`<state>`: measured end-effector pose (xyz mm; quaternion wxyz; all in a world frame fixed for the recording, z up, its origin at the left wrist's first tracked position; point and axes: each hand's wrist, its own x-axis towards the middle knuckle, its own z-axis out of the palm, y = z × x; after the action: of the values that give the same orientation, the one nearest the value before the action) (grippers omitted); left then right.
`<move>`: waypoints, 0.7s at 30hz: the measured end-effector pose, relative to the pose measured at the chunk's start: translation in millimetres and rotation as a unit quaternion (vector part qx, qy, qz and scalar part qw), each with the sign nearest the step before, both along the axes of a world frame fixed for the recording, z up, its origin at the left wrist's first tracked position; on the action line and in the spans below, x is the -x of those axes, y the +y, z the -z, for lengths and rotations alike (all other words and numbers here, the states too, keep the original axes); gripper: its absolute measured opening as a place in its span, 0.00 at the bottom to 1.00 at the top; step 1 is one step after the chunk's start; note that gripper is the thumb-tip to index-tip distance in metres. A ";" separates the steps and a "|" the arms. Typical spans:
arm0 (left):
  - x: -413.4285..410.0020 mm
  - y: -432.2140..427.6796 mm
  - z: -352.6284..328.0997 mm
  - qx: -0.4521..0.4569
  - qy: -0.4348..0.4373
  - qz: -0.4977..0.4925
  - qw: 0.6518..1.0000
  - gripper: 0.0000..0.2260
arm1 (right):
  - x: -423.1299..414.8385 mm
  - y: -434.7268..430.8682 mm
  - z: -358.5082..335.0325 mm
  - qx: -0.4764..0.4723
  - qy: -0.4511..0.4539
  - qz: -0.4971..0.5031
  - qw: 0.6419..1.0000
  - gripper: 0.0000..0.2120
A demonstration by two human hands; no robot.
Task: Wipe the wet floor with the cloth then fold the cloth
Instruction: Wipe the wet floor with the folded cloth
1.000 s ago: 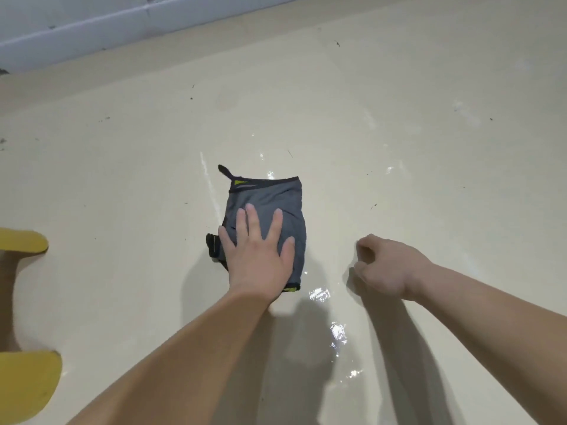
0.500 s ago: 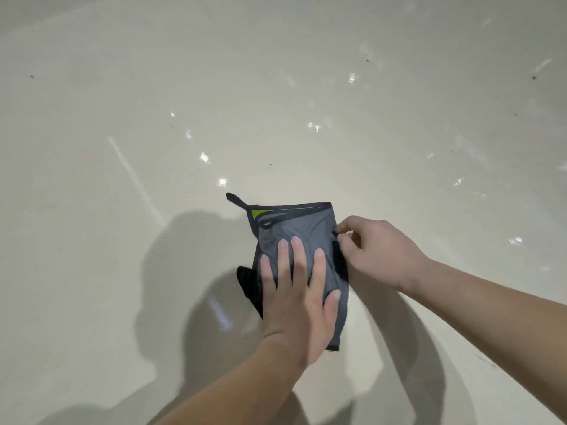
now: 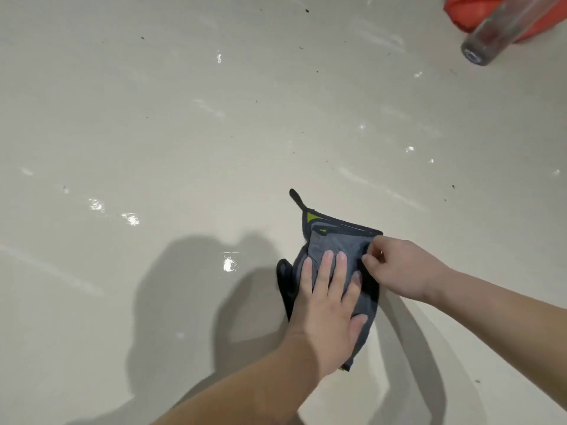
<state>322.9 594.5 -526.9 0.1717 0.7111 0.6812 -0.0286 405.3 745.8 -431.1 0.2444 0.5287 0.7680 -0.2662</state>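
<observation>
A grey cloth [image 3: 336,245] with dark trim and a green corner lies folded on the pale glossy floor [image 3: 184,133]. My left hand [image 3: 328,302] lies flat on it with straight fingers, pressing its near half. My right hand [image 3: 395,268] pinches the cloth's right edge between thumb and fingers. A dark strap sticks out from the cloth's far left corner. Wet glints [image 3: 228,263] shine on the floor left of the cloth.
A clear bottle [image 3: 491,38] lies at the far right, in front of an orange-red object [image 3: 466,10]. More water spots [image 3: 130,217] sit to the left. Dark specks are scattered over the floor. My shadow falls at bottom left.
My right hand came from the bare floor to the cloth's right edge and pinched it. The view swung right, so the yellow objects left view and the bottle appeared.
</observation>
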 end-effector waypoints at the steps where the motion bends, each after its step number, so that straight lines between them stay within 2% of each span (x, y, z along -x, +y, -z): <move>1: -12.9 -3.3 -0.9 0.005 0.002 0.022 1.000 0.32 | -15.3 -5.2 -1.1 0.011 -0.009 -0.009 1.000 0.11; 4: -42.9 -1.8 -2.2 0.007 -0.030 0.059 0.998 0.31 | -61.1 -26.9 -4.4 0.054 -0.050 -0.067 0.995 0.17; 10: -99.5 28.7 -13.0 0.017 -0.005 0.122 0.992 0.30 | -142.1 -54.1 -21.8 0.056 -0.106 -0.146 0.982 0.08; 13: -94.8 31.7 -18.3 0.009 -0.086 0.091 0.992 0.26 | -164.5 -49.6 -21.3 0.044 -0.102 -0.193 0.975 0.09; 14: -88.1 32.3 -21.8 -0.005 -0.104 0.082 0.991 0.26 | -170.2 -46.8 -17.8 0.028 -0.081 -0.212 0.974 0.09; 15: -79.2 30.9 -24.6 -0.019 -0.086 0.081 0.993 0.26 | -173.3 -44.7 -13.5 0.006 -0.050 -0.225 0.973 0.10; 18: -50.4 18.3 -36.1 0.014 0.011 0.076 0.997 0.29 | -172.1 -43.4 6.9 -0.052 0.086 -0.229 0.968 0.16; 21: -38.5 -4.0 -52.6 0.059 0.018 0.036 0.997 0.33 | -162.5 -53.7 37.1 -0.101 0.126 -0.211 0.964 0.31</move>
<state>361.4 590.5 -474.3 0.1999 0.7232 0.6553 -0.0870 567.8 692.1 -468.2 0.1416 0.3387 0.9098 -0.1935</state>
